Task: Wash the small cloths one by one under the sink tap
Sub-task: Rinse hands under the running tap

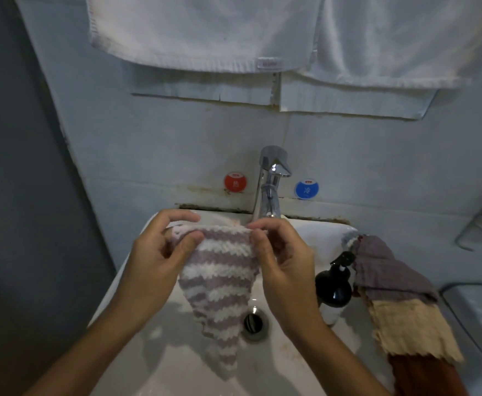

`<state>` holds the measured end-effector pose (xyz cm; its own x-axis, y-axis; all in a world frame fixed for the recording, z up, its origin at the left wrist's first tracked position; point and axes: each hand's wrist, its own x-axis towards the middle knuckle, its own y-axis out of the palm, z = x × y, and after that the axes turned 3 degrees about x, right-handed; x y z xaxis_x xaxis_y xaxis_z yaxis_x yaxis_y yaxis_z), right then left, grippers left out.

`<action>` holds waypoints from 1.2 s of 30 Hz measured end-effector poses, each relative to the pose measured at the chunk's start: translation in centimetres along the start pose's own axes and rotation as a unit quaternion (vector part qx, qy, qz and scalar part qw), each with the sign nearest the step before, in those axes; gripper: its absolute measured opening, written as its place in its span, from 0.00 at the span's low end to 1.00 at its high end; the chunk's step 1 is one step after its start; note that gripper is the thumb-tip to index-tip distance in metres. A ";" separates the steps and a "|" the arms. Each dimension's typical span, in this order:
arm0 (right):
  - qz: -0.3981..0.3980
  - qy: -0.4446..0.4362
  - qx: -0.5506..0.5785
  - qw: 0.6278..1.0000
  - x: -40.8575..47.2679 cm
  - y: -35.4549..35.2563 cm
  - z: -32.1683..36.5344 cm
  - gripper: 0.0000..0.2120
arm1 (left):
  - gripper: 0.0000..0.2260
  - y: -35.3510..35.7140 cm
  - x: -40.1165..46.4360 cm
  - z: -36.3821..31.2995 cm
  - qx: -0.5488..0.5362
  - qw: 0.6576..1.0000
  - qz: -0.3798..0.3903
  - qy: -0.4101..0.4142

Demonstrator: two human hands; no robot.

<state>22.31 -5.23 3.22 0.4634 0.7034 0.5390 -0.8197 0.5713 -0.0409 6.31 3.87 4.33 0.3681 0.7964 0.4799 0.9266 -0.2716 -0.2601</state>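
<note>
Over the sink (137, 284), left hand (159, 252) and right hand (280, 258) each pinch the striped cloth (219, 284), which hangs below their grip.

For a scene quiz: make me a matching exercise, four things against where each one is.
Things:
1. striped cloth
2. bottle
3. towels
4. drain

Places:
A. hanging on the wall above the tap
B. on the sink rim, right side
C. held in both hands over the basin
D. at the basin's bottom

Pairs: 1-C, 2-B, 3-A, 4-D
</note>
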 end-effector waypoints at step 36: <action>0.095 0.255 0.120 0.955 0.4 0.1 -2.5 0.09 | 0.38 0.5 -0.6 1.0 -0.275 0.878 0.176 -0.350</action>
<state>23.27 -3.86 1.33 0.3523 0.9341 0.0579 -0.9303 0.3428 0.1307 6.47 3.80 3.12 0.6804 0.6955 -0.2310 0.7324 -0.6341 0.2480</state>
